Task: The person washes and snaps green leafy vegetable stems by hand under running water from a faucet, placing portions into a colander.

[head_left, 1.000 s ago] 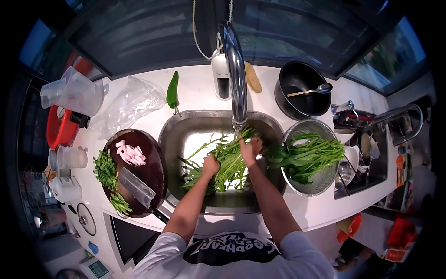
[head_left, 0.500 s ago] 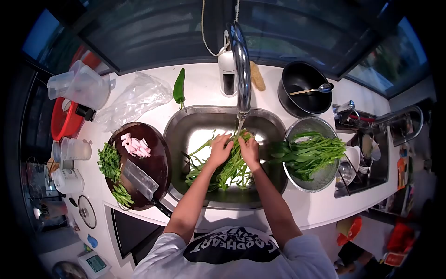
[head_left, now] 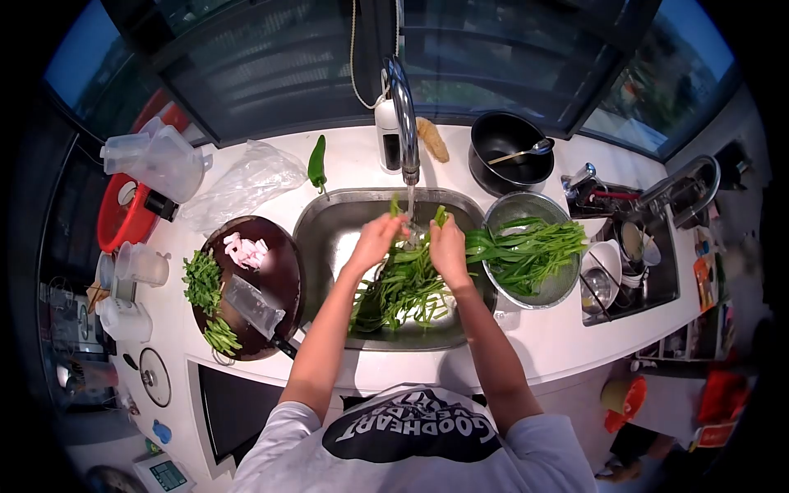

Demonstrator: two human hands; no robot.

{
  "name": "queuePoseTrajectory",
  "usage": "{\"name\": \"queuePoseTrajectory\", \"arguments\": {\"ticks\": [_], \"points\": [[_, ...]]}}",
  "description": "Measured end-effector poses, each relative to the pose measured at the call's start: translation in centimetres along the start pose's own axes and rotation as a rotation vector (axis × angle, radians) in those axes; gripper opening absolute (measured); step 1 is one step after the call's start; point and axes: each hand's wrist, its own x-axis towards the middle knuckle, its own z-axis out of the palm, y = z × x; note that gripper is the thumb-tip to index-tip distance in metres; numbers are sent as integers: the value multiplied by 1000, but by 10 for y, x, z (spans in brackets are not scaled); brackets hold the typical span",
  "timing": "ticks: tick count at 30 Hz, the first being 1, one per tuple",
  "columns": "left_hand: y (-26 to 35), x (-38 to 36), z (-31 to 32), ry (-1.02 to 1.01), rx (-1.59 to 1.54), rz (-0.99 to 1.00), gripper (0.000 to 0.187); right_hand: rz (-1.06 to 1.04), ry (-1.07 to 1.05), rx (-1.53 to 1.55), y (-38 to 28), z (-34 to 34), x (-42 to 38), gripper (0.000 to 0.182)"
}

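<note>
Long leafy greens [head_left: 407, 283] lie in the steel sink [head_left: 316, 222] under the tap [head_left: 408, 160], which is running. My right hand [head_left: 448, 246] is closed around a bunch of them, with stem ends poking out above the fingers. My left hand [head_left: 378, 242] sits beside the water stream, fingers curled on some stems; a blurred green tip shows just above it. More greens [head_left: 538, 255] rest in a metal mesh strainer [head_left: 526, 296] at the sink's right edge, some hanging over its left rim.
A round dark cutting board [head_left: 275, 320] on the left bears a cleaver [head_left: 251, 304], pale pink pieces [head_left: 245, 251] and chopped greens [head_left: 201, 283]. Behind are a green pepper [head_left: 317, 163], a plastic bag [head_left: 246, 185] and a black pot [head_left: 509, 168]. Dishes fill a second sink [head_left: 657, 296].
My hands have come slightly apart and lifted stems from the pile toward the tap. The whole view has shifted a little, moving the strainer and pot leftward in frame.
</note>
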Motion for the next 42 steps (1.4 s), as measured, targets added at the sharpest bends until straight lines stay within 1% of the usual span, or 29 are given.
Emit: {"name": "queuePoseTrajectory", "arguments": {"ticks": [1, 2, 3, 4, 5, 8, 9, 10, 11, 12, 14, 15, 18, 19, 20, 22, 24, 25, 28, 29, 32, 33, 34, 36, 38, 39, 41, 42], "points": [[7, -1, -10, 30, -5, -33, 32, 3, -55, -45, 8, -1, 0, 22], [14, -2, -19, 60, -12, -67, 32, 57, -119, -125, 24, 3, 1, 25], [8, 0, -24, 51, -71, -109, 32, 114, -185, -204, 42, 8, 3, 28], [8, 0, -24, 19, -70, -106, 32, 169, -250, -285, 48, 11, 3, 31], [9, 0, -24, -13, -68, -103, 32, 218, -257, -304, 53, 16, -1, 47], [21, -1, -11, -89, -40, -96, 32, -172, -71, -133, 29, 19, -2, 58], [13, 5, -6, -163, -43, -73, 32, -141, -97, -10, 15, 18, 2, 61], [2, 13, 1, -238, -47, -50, 33, -173, -109, 90, 8, 18, 8, 49], [-10, 19, 9, -228, -36, -23, 31, -183, -154, 91, 4, 14, 13, 43], [-6, 22, 15, -231, -110, 3, 30, -195, -197, 91, -1, 9, 19, 37], [2, 28, 25, -239, -259, 58, 29, -184, -73, 24, 8, 13, 33, 28], [6, 30, 27, -196, -175, 65, 30, -179, -11, -8, 3, 11, 40, 24], [12, 28, 32, -56, 74, 79, 35, -176, 143, 183, -15, -7, 60, 15], [3, 24, 33, -9, 95, 225, 35, -175, 169, 265, -39, -27, 58, 13], [-10, 19, 33, 5, 149, 215, 34, -168, 154, 245, -48, -42, 61, 14], [-37, 9, 30, 24, 258, 198, 31, -220, 218, 232, -55, -60, 70, 12], [-57, -6, 28, -15, 361, 110, 28, -128, 137, 238, -61, -77, 69, 12], [-65, -13, 24, -36, 413, 61, 27, -153, 124, 197, -51, -71, 71, 12], [-90, -21, 14, -123, 592, 38, 27, -135, 178, 226, -36, -58, 63, 12], [-100, -25, 7, -199, 693, -109, 30, -130, 178, 222, -34, -57, 62, 12], [-114, -34, -6, -194, 809, -393, 46, -98, 165, 198, -40, -60, 59, 12], [-110, -32, -5, -85, 705, -274, 54, -93, 142, 212, -44, -61, 57, 12], [-100, -30, -5, 23, 599, -159, 64, -104, 152, 159, -39, -57, 58, 13], [-72, -23, 2, 252, 497, 125, 63, -134, 170, 53, -22, -44, 65, 14], [-18, -28, 11, 398, 582, 147, 62, -129, 198, 71, -16, -37, 66, 15], [-2, -30, 13, 469, 622, 161, 62, -127, 215, 79, -13, -36, 67, 15], [3, -32, 15, 525, 630, 110, 59, -144, 267, -1, -4, -40, 72, 16], [4, -32, 16, 551, 634, 85, 58, -150, 294, -41, -10, -45, 71, 17]]}}
